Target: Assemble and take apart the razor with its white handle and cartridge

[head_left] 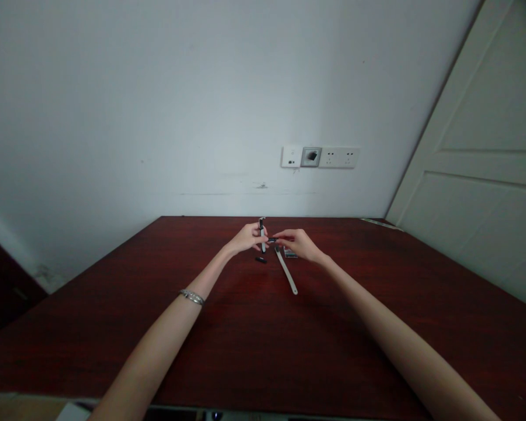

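Note:
My left hand (pixel 245 237) is closed on a slim white-and-black stick-like tool (pixel 263 238), held upright above the table, with a small bent tip at its top. Close beside it, my right hand (pixel 298 242) pinches a small black piece (pixel 272 240), whose left end is near or touching the tool; I cannot tell which. Below my left fingers, another small black piece (pixel 260 259) lies on the table. A long pale handle with a dark end (pixel 288 273) lies between my forearms. Partly hidden under my right hand is a small flat packet or card (pixel 290 254).
The dark red-brown table (pixel 263 351) runs back to a white wall. Wall sockets (pixel 339 157) sit above its back edge. A pale panelled door (pixel 477 158) stands along the right side. A thin strip (pixel 381 224) lies at the back right edge.

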A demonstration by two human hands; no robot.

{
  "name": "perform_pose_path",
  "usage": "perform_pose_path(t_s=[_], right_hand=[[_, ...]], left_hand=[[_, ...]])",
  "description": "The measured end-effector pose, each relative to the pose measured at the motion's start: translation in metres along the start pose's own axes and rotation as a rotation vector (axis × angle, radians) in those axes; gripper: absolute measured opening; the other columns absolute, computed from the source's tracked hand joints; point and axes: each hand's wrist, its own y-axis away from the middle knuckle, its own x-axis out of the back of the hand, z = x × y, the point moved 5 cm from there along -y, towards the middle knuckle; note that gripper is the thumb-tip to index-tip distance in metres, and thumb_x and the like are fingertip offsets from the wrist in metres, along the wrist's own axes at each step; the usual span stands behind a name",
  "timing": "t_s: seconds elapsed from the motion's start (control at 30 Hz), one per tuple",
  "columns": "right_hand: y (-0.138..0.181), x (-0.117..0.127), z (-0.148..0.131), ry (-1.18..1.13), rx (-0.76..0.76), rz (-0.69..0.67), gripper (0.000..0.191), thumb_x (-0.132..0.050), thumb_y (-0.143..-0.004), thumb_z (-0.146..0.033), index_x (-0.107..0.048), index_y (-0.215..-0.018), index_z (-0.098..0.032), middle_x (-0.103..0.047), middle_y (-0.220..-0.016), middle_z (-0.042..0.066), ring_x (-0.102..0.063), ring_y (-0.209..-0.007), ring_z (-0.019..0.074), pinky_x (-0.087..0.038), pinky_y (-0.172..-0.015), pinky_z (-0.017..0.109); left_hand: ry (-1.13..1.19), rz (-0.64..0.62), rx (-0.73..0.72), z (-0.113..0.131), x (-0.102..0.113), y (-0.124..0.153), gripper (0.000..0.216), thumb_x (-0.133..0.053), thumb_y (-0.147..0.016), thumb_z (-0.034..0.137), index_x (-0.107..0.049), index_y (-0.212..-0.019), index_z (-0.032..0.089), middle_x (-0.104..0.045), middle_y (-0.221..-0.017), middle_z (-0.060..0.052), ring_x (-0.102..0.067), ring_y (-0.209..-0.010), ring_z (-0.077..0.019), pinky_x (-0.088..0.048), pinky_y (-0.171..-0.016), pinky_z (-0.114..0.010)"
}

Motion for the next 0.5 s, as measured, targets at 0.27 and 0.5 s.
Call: perform_pose_path(t_s=[0.27, 0.5], right_hand=[[-0.002, 0.016, 0.014, -0.100, -0.136, 0.170, 0.031, -0.060, -0.074, -0.032, -0.069, -0.095, -0.011, -0.070, -0.075, 0.007, -0.061, -0.059, 0.0135, -0.050, -0.055, 0.025], [-0.005, 0.027, 0.006, -0.221, -0.144, 0.256, 0.034, -0.063, -0.070, -0.033, -0.069, -0.094, -0.010, -0.071, -0.074, 0.007, -0.061, -0.058, 0.0132, -0.051, -0.057, 0.026]], left_hand=[[-0.015, 0.124, 0.001, 0.004, 0.005, 0.005, 0.028, -0.068, -0.071, 0.029, -0.054, -0.087, 0.011, -0.067, -0.077, -0.008, -0.065, -0.065, -0.0147, -0.049, -0.053, -0.021], [-0.068, 0.140, -0.170, 0.008, -0.011, 0.006, 0.030, -0.072, -0.065, 0.025, -0.059, -0.087, 0.010, -0.067, -0.079, -0.005, -0.064, -0.067, -0.0142, -0.050, -0.062, -0.023]])
